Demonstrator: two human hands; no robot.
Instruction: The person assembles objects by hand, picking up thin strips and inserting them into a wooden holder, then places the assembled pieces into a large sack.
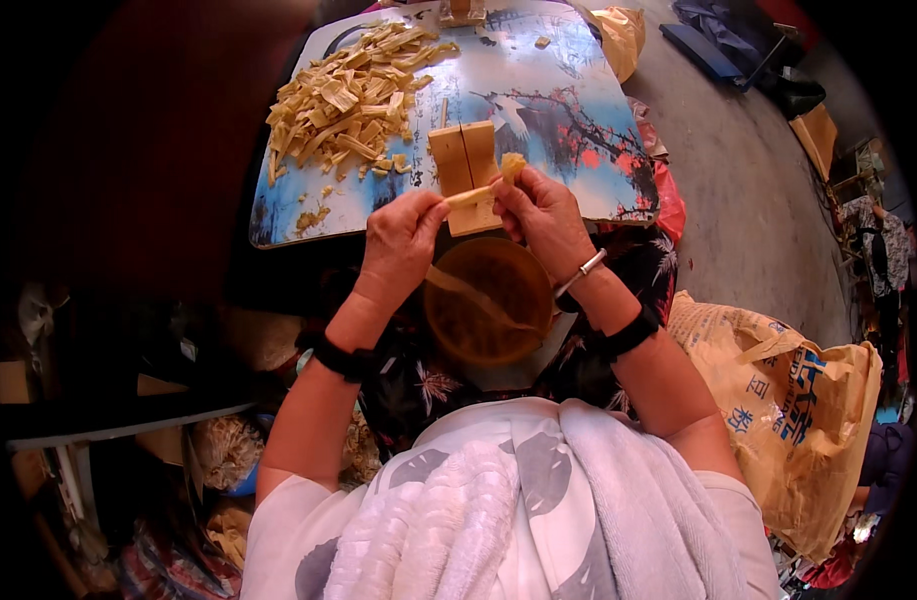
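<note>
At 11 o'clock on the painted board (578,190), a loose pile of cut pale-yellow strips (343,95) lies spread over the blue surface, with a few crumbs (311,217) scattered below it toward 9 o'clock.

The left hand (398,240) sits just left of centre, its fingers curled in and the thumb and fingertips pinched on the left end of a short pale strip (470,194). A dark band (340,357) circles that wrist.

The strip runs nearly level between the 2 hands, in front of a small wooden block (465,172) made of 2 slabs side by side with a narrow slot between them; the block stands on the board's near edge at 12 o'clock from the hands.

Below the strip, at 6 o'clock from it, an amber round bowl (488,300) rests in the person's lap.

The right hand (543,215) is closed too, fingers gripping the strip's right end, where a frayed yellow tuft (513,165) sticks up. A silver bracelet (581,272) and a dark band (633,332) sit on that wrist.

At 4 o'clock, a yellow woven sack (788,400) stands on the grey floor (748,190).
</note>
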